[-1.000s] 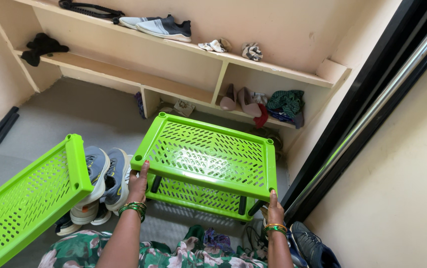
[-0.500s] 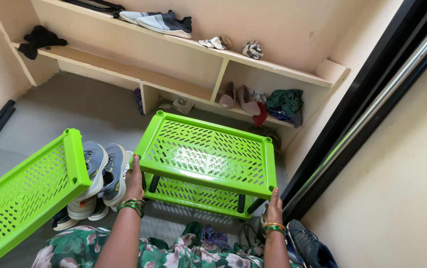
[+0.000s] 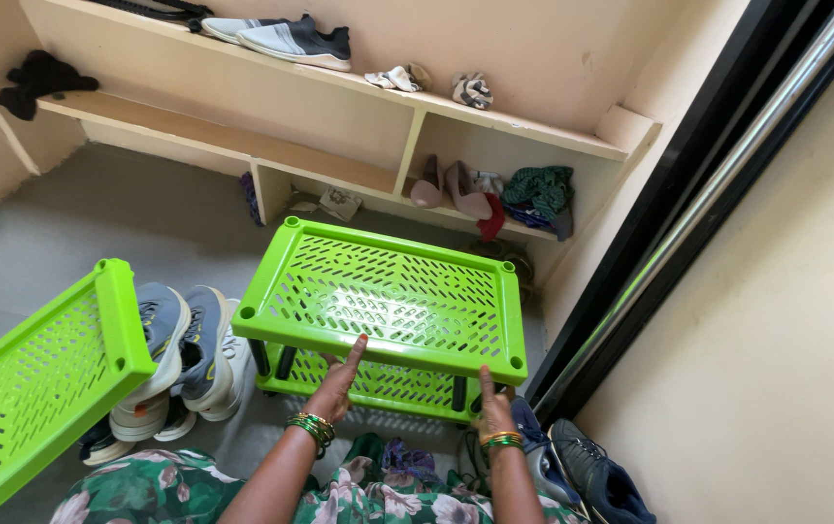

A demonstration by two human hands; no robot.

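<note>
Green two-tier rack (image 3: 383, 296): on grey floor, right of centre, near wall shelf.
Left hand (image 3: 337, 383), right hand (image 3: 494, 412): shifted from rack's side edges to front edge; fingers extended, flat against rim, not clamped.
Loose green shelf panel (image 3: 38, 374): left, leaning by grey sneakers (image 3: 184, 340).
Rack looks set down.

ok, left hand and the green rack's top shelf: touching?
Touching. The head view shows the left hand with its fingers laid on the near edge of the green rack's top shelf, with no gap visible.
</note>
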